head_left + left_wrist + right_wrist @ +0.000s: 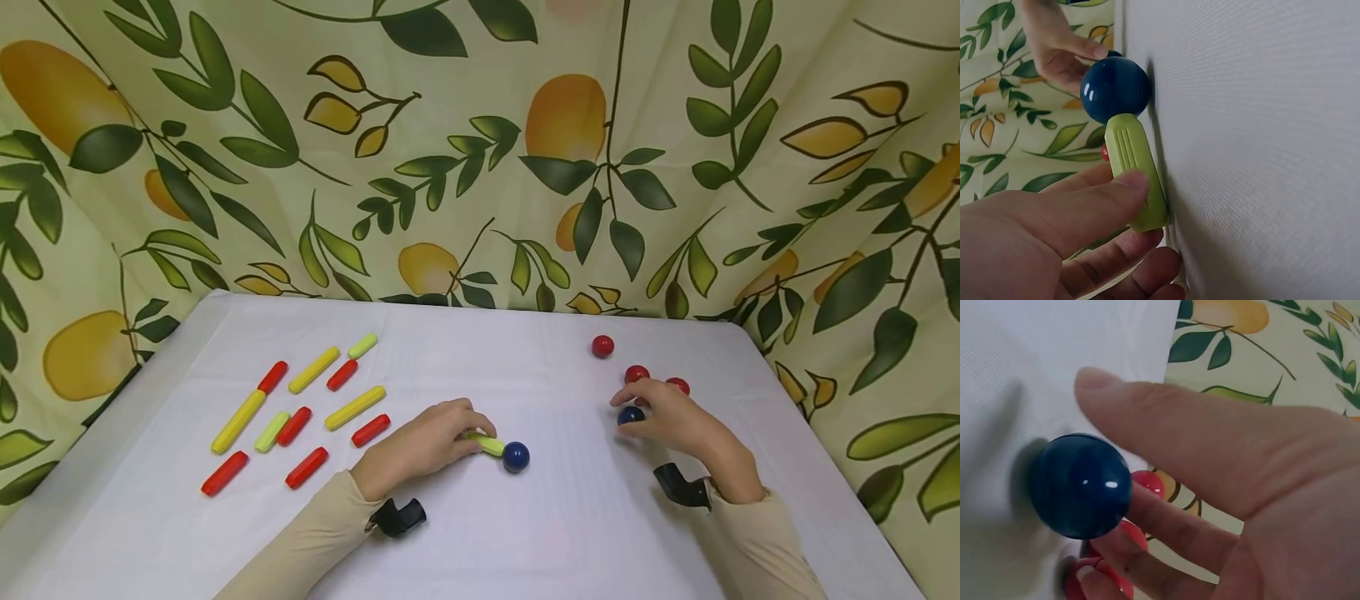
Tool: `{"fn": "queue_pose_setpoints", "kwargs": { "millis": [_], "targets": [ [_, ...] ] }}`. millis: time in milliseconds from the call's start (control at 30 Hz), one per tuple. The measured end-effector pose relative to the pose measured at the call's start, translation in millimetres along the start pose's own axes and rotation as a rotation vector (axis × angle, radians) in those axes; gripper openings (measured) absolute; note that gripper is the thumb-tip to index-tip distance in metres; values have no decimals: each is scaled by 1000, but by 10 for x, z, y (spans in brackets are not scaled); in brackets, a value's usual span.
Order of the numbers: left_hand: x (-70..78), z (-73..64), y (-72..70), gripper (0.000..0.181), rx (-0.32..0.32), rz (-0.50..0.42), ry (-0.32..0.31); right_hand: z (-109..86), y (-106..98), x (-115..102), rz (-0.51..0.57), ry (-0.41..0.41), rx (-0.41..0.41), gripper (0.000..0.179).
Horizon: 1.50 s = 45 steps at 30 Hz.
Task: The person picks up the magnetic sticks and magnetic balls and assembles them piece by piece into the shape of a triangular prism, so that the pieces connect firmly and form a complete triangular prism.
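My left hand (pixel 431 437) pinches a short light green rod (pixel 1132 165) between thumb and fingers, low over the white tabletop. The rod's far end meets a blue ball (pixel 516 457), which lies in front of the fingertips. On the right, my right hand (pixel 671 417) reaches around a second blue ball (pixel 1080 486). Its thumb stands apart from that ball, and the other fingers lie along the far side. Just beyond this hand are red balls (pixel 637 375), one of them partly hidden behind it.
Another red ball (pixel 602 347) sits farther back. Several loose rods lie across the left side: long yellow rods (pixel 315 370), short red rods (pixel 225 473) and light green ones (pixel 363 346). A leaf-patterned cloth (pixel 465 167) hangs behind the white table (pixel 562 533).
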<state>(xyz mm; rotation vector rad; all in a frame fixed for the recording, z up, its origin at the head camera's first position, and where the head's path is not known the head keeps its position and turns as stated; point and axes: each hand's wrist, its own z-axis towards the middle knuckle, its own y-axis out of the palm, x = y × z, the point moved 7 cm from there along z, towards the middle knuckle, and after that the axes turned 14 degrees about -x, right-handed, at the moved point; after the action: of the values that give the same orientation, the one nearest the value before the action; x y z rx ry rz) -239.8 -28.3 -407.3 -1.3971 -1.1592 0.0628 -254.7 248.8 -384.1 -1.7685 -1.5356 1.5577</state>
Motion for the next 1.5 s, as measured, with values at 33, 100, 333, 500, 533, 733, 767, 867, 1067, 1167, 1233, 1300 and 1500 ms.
{"fn": "queue_pose_setpoints", "kwargs": {
  "millis": [33,100,333,500,533,733,767,867,1067,1167,1233,1300,1500],
  "targets": [
    [2,-5,-2,19,3,4,1,12,11,19,2,16,-9,37],
    [4,-12,-5,20,7,10,-2,36,31,55,3,46,-21,38],
    [23,-31,-8,25,35,49,-9,72,85,134,-9,69,-32,37],
    [75,-12,35,27,11,39,-9,84,106,142,-5,71,-35,36],
    [89,-5,56,28,-8,25,-2,84,109,139,-4,73,-34,36],
    [157,19,159,27,-101,-25,52,85,128,87,5,54,-24,36],
    [160,16,159,25,-100,-25,53,88,130,74,8,49,-19,36],
    [158,12,158,20,-89,-28,50,102,134,29,15,34,-3,41],
    [166,5,160,14,-89,-14,38,153,147,-72,31,-26,25,42],
    [173,17,169,11,-110,-26,38,181,171,-135,32,-73,42,41],
    [172,28,172,13,-121,-39,36,199,196,-180,24,-103,55,40],
    [165,39,171,16,-126,-48,27,217,230,-231,22,-132,62,40],
    [119,49,168,40,-128,-95,-32,276,354,-386,55,-187,62,41]
  ]
}}
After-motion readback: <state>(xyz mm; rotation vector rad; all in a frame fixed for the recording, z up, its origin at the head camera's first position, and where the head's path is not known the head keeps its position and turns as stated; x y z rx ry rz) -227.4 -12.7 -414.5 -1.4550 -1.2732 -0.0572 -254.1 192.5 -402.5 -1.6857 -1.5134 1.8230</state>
